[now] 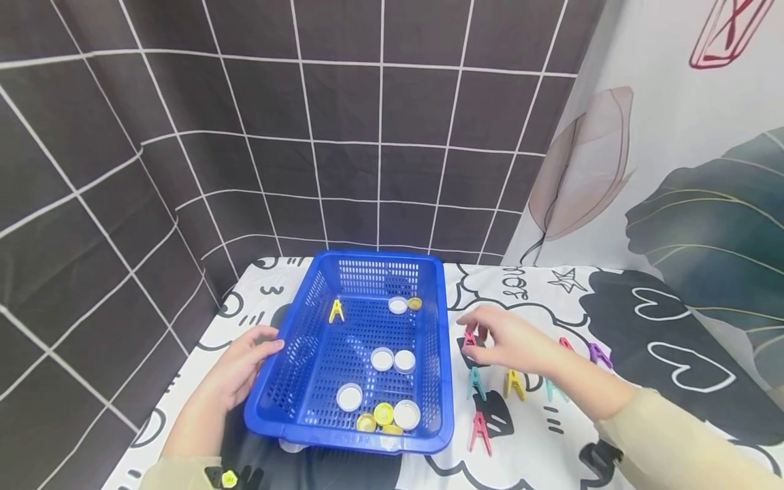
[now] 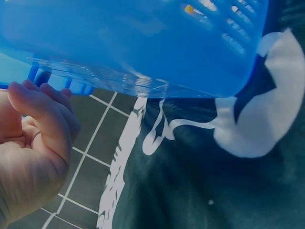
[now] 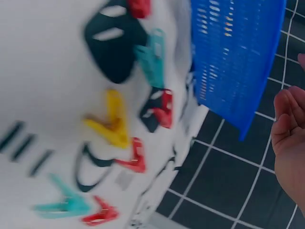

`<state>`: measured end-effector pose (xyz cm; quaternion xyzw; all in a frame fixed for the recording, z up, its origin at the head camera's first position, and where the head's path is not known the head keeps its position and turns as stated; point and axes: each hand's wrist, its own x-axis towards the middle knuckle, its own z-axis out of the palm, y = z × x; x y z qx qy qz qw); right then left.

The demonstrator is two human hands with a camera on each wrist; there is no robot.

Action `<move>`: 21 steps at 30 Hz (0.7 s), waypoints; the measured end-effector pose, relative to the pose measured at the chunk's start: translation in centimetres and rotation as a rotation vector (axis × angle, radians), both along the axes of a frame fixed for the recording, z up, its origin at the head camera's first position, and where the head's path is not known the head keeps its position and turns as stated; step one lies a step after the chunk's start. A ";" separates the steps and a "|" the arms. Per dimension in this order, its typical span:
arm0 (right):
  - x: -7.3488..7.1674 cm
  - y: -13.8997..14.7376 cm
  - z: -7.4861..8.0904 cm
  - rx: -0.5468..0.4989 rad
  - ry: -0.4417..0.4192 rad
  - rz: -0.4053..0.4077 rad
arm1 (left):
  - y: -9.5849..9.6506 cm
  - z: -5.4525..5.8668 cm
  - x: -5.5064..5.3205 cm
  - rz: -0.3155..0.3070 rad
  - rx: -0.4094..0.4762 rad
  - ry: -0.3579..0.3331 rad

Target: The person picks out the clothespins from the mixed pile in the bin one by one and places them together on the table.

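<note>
My left hand [image 1: 241, 364] is at the left side of a blue plastic basket [image 1: 449, 388], fingertips beside its rim; in the left wrist view the loosely bent fingers [image 2: 45, 112] meet the rim's underside. Over the cloth to the basket's right hovers my right hand [image 1: 505, 340], thumb and fingers apart above a red clothespin [image 1: 469, 338]. Nothing is between them in the right wrist view, where the hand [image 3: 290, 138] shows at the edge. Inside the basket lie a yellow clothespin [image 1: 336, 311], several white caps [image 1: 350, 397] and several yellow caps [image 1: 384, 414].
More clothespins lie right of the basket: teal [image 1: 476, 383], yellow [image 1: 514, 384], red [image 1: 480, 433] and purple [image 1: 599, 354]. A patterned black-and-white cloth [image 1: 533, 449] covers the table. Dark grid-lined fabric [image 1: 343, 170] hangs behind and at left.
</note>
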<state>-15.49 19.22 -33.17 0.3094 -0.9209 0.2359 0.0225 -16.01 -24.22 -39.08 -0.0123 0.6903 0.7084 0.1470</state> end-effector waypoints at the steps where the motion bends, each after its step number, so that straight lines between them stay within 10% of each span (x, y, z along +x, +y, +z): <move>1: -0.5 -0.4 0.4 0.002 -0.010 0.000 | 0.0 0.0 0.0 -0.006 -0.002 -0.001; 21: -8.2 -10.7 4.1 0.176 -0.271 0.069 | 0.0 0.1 -0.1 -0.018 0.014 -0.014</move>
